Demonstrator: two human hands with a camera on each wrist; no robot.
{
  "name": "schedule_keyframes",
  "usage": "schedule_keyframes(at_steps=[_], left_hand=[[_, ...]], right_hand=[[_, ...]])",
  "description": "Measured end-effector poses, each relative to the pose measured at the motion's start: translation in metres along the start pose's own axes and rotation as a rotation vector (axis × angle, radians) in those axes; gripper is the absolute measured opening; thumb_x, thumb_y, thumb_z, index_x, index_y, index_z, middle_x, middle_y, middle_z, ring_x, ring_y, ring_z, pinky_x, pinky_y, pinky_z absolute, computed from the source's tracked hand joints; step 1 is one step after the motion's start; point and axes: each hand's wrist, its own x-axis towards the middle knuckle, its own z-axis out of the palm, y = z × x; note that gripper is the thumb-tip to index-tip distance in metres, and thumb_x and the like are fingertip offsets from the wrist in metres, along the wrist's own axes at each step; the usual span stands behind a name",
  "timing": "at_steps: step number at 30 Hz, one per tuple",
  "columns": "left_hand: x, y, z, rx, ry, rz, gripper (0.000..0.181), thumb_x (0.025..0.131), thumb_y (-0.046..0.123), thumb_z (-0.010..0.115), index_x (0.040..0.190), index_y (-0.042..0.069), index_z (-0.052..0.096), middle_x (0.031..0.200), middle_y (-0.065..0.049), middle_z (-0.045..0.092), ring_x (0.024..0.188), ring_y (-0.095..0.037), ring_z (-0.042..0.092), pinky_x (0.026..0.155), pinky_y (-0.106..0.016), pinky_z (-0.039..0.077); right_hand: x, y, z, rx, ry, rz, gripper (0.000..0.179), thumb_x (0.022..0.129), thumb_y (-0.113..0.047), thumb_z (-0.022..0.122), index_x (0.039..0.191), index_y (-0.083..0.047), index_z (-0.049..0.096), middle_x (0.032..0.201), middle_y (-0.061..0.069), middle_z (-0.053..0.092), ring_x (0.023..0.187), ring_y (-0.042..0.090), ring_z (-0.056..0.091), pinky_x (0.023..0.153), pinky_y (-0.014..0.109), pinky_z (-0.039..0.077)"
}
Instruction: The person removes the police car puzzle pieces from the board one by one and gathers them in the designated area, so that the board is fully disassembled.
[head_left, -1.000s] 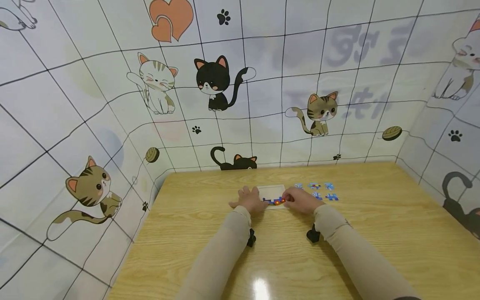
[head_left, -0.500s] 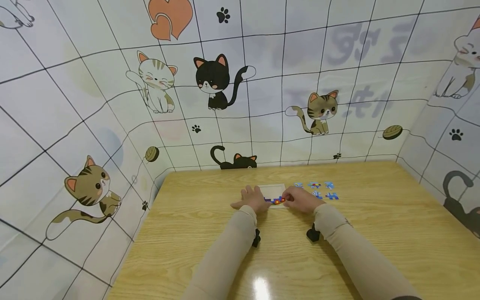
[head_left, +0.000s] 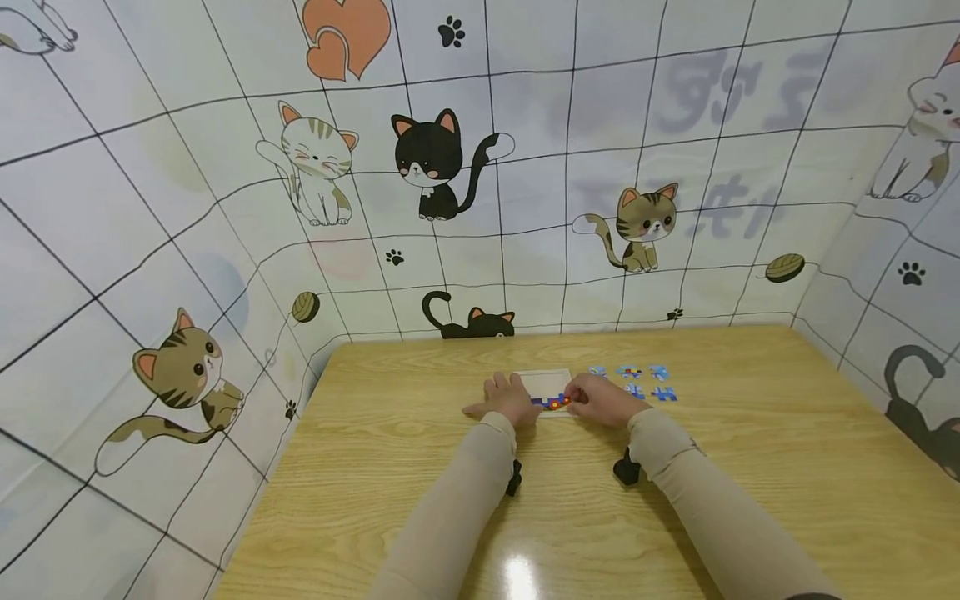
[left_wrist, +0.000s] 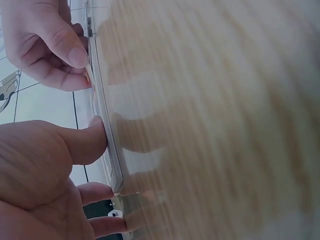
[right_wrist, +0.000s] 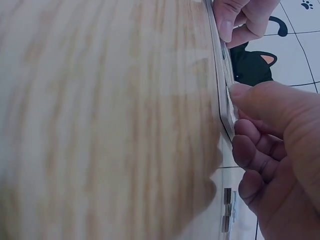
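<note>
A shallow puzzle tray (head_left: 543, 381) lies between my hands, with joined blue and red jigsaw pieces (head_left: 553, 404) along its near side. My left hand (head_left: 508, 400) rests at the tray's left end, fingers spread. In the left wrist view its thumb (left_wrist: 92, 142) presses the near rim while the fingertips touch down around the corner. My right hand (head_left: 606, 402) pinches a reddish jigsaw piece (head_left: 567, 399) at the row's right end. The right wrist view has the right thumb (right_wrist: 250, 95) at the tray's rim, other fingers curled; the hand covers most of that piece.
Several loose blue jigsaw pieces (head_left: 663, 393) lie flat to the right of the tray, close behind the right hand. The wooden table (head_left: 360, 433) ends at a cat-patterned wall covering (head_left: 525, 250). A black wrist device (head_left: 627, 468) hangs under the right sleeve.
My left hand has shifted slightly right along the tray, covering more of the row's left end. The right hand stays in place on its piece.
</note>
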Motion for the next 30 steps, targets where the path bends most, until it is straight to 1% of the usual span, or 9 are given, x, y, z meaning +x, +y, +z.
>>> schedule_keyframes(at_steps=[2,7,13,17,22,27,30], left_hand=[[0.0013,0.001,0.0009,0.002,-0.008,0.001,0.077,0.092,0.055,0.069,0.152,0.016,0.04,0.147,-0.015,0.035,0.143,-0.038,0.025,0.095,-0.085,0.026],[0.0025,0.0029,0.0024,0.019,-0.009,-0.003,0.078,0.093,0.055,0.067,0.153,0.016,0.038,0.145,-0.016,0.036,0.142,-0.038,0.026,0.096,-0.085,0.027],[0.0033,0.0046,0.0031,0.026,-0.005,-0.004,0.076,0.094,0.053,0.067,0.153,0.015,0.039,0.144,-0.017,0.036,0.142,-0.039,0.027,0.095,-0.085,0.026],[0.0055,0.0057,0.0062,0.02,0.0,-0.008,0.076,0.094,0.051,0.067,0.154,0.014,0.037,0.143,-0.017,0.036,0.142,-0.039,0.026,0.095,-0.086,0.025],[0.0078,0.0067,0.0093,0.006,-0.004,-0.012,0.078,0.095,0.049,0.067,0.157,0.015,0.034,0.144,-0.017,0.034,0.143,-0.039,0.025,0.095,-0.087,0.022],[0.0076,0.0065,0.0093,0.02,-0.001,-0.015,0.076,0.095,0.05,0.066,0.155,0.015,0.035,0.144,-0.017,0.035,0.142,-0.039,0.025,0.095,-0.087,0.023],[0.0072,0.0067,0.0092,0.021,-0.006,-0.018,0.076,0.095,0.047,0.067,0.157,0.015,0.034,0.146,-0.016,0.034,0.143,-0.039,0.025,0.095,-0.087,0.022]], right_hand=[[-0.0006,-0.0002,-0.0003,0.018,-0.002,0.014,0.018,0.097,-0.009,0.067,0.112,0.001,0.065,0.097,0.004,0.061,0.084,0.015,0.057,0.076,0.038,0.051],[-0.0009,-0.0001,-0.0004,0.009,0.003,0.032,0.018,0.097,-0.01,0.069,0.112,-0.002,0.063,0.098,0.004,0.06,0.085,0.015,0.056,0.078,0.037,0.051],[0.0008,0.0015,0.0009,-0.006,0.008,0.013,0.017,0.096,-0.009,0.069,0.11,0.0,0.065,0.098,0.005,0.062,0.085,0.015,0.059,0.078,0.038,0.052],[0.0017,0.0025,0.0008,0.006,0.0,0.004,0.015,0.096,-0.007,0.068,0.109,0.0,0.065,0.095,0.004,0.062,0.083,0.014,0.058,0.076,0.036,0.052],[0.0009,0.0004,-0.0015,0.03,0.001,0.005,0.018,0.094,-0.006,0.07,0.109,0.001,0.063,0.092,0.003,0.06,0.08,0.014,0.056,0.074,0.035,0.051],[0.0013,-0.0028,-0.0045,0.063,-0.028,0.033,0.017,0.096,-0.006,0.069,0.11,0.001,0.065,0.095,0.004,0.063,0.084,0.015,0.059,0.077,0.037,0.052],[0.0023,-0.0024,-0.0056,0.074,-0.044,0.039,0.016,0.096,-0.007,0.068,0.11,0.001,0.065,0.096,0.005,0.064,0.084,0.016,0.059,0.078,0.038,0.052]])
